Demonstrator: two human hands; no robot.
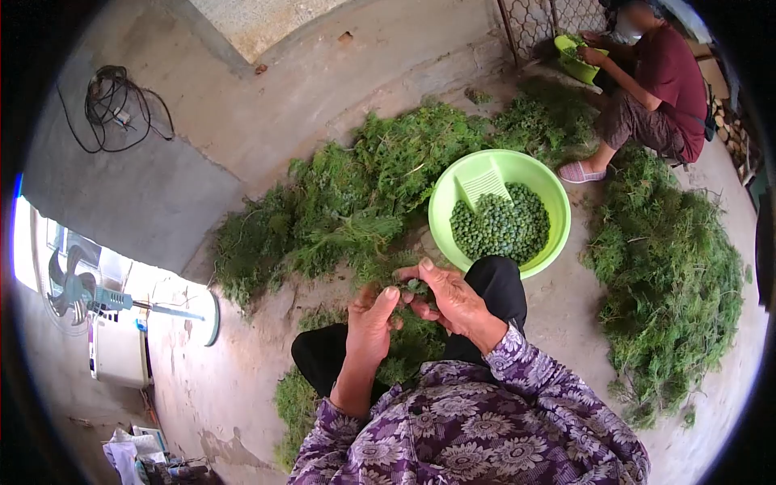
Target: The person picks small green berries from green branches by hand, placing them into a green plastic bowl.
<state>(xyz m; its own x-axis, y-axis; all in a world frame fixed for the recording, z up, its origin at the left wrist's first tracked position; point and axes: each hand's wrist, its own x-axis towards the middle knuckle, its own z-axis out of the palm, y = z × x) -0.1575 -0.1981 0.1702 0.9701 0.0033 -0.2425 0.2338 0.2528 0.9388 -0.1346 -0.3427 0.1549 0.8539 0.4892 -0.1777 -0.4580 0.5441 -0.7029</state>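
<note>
My left hand [370, 322] and my right hand [446, 297] meet over my lap, both pinching a small green sprig [417, 286] between the fingertips. Just beyond them a lime-green plastic basin [453, 194] stands on the concrete floor, holding many small green seeds [501, 226] and a green scoop [483, 183]. More green sprigs lie on my lap under the hands. My sleeves are purple with a flower print.
Heaps of feathery green branches [356, 194] lie left of the basin, and a further pile [671, 267] to its right. Another person [659, 89] in a maroon top sits at the far right with a green bowl [575, 58]. A fan [77, 291] and coiled cable [113, 101] are at left.
</note>
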